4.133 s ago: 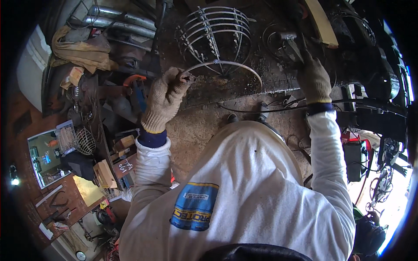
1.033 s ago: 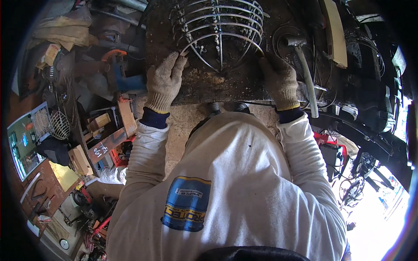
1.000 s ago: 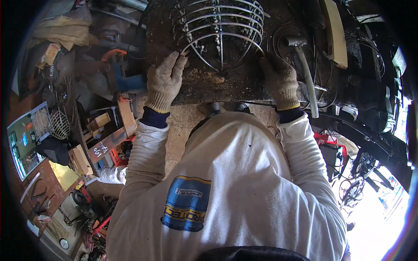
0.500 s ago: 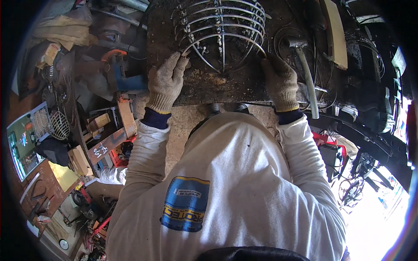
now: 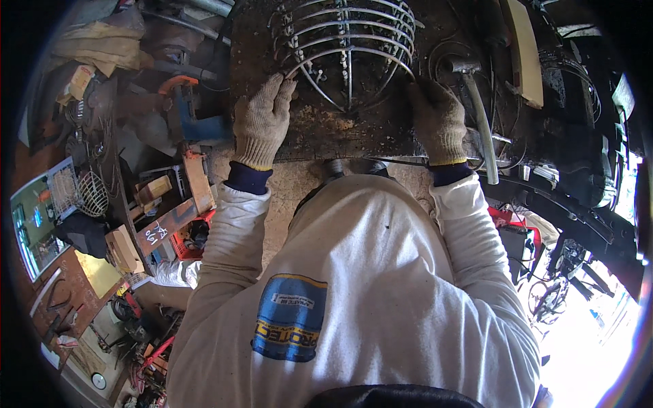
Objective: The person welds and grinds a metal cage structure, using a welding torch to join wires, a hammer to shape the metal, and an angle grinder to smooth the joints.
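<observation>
A domed cage of bent metal rods (image 5: 348, 28) lies on the dark, scorched workbench (image 5: 320, 146) in front of me. Curved bars cross its upright ribs, and the ribs meet in a point at the near end. My left hand (image 5: 264, 121), in a knitted work glove, pinches the left end of the nearest curved rod (image 5: 320, 57). At that rod's right end is my right hand (image 5: 439, 122), gloved too, its fingers closed around the tip in shadow. The rod arches over the near ribs; whether it touches them I cannot tell.
A hammer (image 5: 479, 115) lies right of my right hand, its handle reaching past the bench edge. Beyond it is a pale wooden block (image 5: 525, 54), with thin cables nearby. At left stand a blue clamp-like tool (image 5: 197, 122) and a side bench (image 5: 71, 285) with tools.
My left hand has shifted slightly up and to the right, and the near rod has moved up a little with it. The right hand stays almost in place.
</observation>
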Tool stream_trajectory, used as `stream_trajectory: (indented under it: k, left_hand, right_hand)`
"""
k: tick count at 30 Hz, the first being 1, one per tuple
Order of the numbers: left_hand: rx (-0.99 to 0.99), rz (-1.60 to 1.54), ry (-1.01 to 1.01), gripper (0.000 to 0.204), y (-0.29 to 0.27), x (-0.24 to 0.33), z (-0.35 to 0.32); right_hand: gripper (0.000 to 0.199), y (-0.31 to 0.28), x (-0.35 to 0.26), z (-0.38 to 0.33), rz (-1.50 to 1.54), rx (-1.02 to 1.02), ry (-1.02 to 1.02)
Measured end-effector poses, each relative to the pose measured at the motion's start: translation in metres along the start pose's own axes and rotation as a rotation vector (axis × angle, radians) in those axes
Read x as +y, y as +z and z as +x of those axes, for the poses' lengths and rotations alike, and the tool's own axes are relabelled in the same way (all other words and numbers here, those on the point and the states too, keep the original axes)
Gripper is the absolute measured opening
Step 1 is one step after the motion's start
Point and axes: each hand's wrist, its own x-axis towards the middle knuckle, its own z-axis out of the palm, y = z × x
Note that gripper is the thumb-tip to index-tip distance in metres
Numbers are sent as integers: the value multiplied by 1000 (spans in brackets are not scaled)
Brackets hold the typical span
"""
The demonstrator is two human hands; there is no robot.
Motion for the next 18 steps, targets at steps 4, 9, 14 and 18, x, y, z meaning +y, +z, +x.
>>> stream_trajectory:
  k: [4,9,14,18]
  left_hand:
    - [41,-9,-8,30,-2,6,3]
    - [102,102,99,27,-8,10,9]
    - [123,49,128,24,-6,7,10]
    - [153,23,185,21,-7,10,13]
  right_hand:
    - [39,-1,-6,-1,-64,-32,36]
    - [38,-2,-8,-2,-91,-17,-24]
    - [37,-3,-10,1,-80,-23,-29]
    - [37,-2,-10,2,-60,-2,-28]
